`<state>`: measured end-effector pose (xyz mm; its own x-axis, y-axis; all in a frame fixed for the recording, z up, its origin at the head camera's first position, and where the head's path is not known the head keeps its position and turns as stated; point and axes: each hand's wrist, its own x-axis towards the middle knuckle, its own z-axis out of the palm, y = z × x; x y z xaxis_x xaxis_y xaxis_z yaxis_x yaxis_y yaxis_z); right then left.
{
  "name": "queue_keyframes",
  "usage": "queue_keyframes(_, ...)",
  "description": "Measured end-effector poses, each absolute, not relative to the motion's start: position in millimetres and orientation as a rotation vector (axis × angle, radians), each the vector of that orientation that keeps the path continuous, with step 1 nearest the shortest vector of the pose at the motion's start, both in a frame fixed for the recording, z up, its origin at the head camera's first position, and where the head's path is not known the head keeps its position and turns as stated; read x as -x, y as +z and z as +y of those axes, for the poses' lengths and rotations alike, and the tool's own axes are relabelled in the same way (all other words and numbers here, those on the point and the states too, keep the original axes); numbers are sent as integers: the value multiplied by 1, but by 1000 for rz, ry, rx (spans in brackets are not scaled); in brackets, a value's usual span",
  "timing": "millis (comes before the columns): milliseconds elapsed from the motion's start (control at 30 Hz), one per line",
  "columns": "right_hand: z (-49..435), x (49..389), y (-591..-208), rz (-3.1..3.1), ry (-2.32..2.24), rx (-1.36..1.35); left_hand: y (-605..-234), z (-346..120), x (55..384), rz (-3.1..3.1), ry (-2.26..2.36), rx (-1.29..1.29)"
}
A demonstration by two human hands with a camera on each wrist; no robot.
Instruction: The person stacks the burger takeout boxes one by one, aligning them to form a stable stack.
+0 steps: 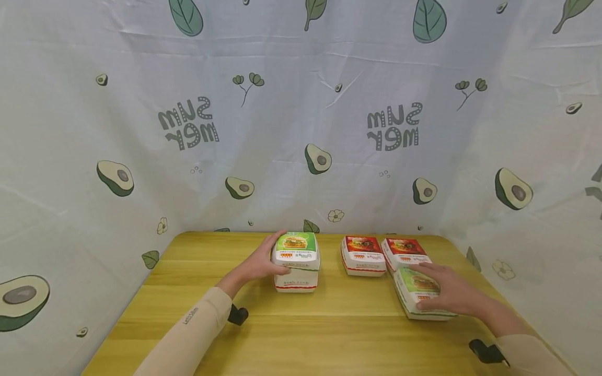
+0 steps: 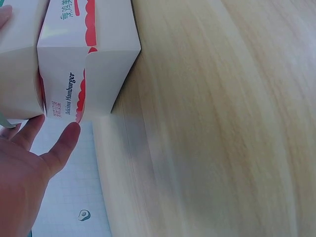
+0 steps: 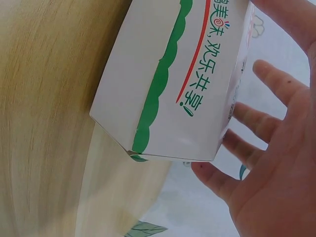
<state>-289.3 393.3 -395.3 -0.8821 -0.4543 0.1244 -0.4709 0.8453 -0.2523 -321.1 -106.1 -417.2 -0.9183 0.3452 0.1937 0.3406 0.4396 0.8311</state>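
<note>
The person's left hand (image 1: 257, 263) was near the middle of the frame, its thumb and fingers bent round the side of a green-topped box (image 1: 297, 256); that box sat on a lower box (image 1: 295, 282) with a red wavy line, like two blocks in a pile. At the lower right, the right hand (image 1: 453, 292) was over another green box (image 1: 420, 284), its fingers spread wide, with some tips right by its edge; I couldn't tell if they pressed. That box sat on the wooden tabletop (image 1: 301, 334), just in front of a red-topped box (image 1: 405, 251); a second red box (image 1: 363, 256) sat just left; behind hung an avocado cloth (image 1: 282, 130).
</note>
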Motion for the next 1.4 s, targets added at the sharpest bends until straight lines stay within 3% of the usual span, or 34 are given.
queue_keyframes(1400, 400, 292, -402, -3024, 455, -743, -418, -107, 323, 2635, 1548, -634)
